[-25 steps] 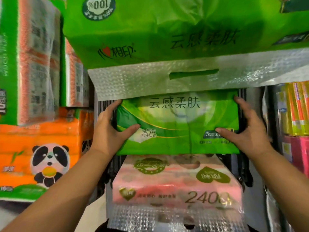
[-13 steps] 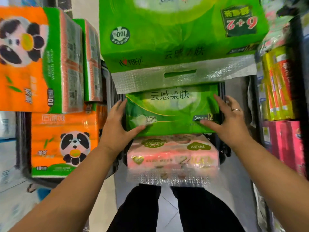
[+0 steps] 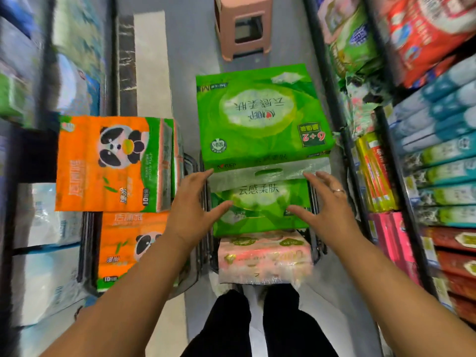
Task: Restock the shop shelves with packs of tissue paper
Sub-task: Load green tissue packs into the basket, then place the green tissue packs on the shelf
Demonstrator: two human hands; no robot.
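Note:
A small green tissue pack [image 3: 260, 210] lies in a black wire cart [image 3: 317, 243], on top of a pink tissue pack [image 3: 262, 256]. A large green tissue pack [image 3: 260, 114] with a clear handle flap [image 3: 268, 173] sits above it, overlapping its top edge. My left hand [image 3: 192, 206] hovers at the small green pack's left side, fingers spread, thumb over its face. On the right side, my right hand [image 3: 327, 204], wearing a ring, is spread the same way. Neither hand grips the pack.
Orange panda tissue packs [image 3: 108, 163] are stacked in a second cart at the left. Shelves of packaged goods [image 3: 435, 161] line the right; blurred packs [image 3: 46, 228] line the left. A pink plastic stool [image 3: 243, 27] stands in the narrow aisle ahead. My dark-trousered legs [image 3: 257, 323] are below.
Both hands gripped the small green pack's sides before; now they have let go and drawn back with fingers spread. The view has pulled away and upward, revealing the aisle and stool.

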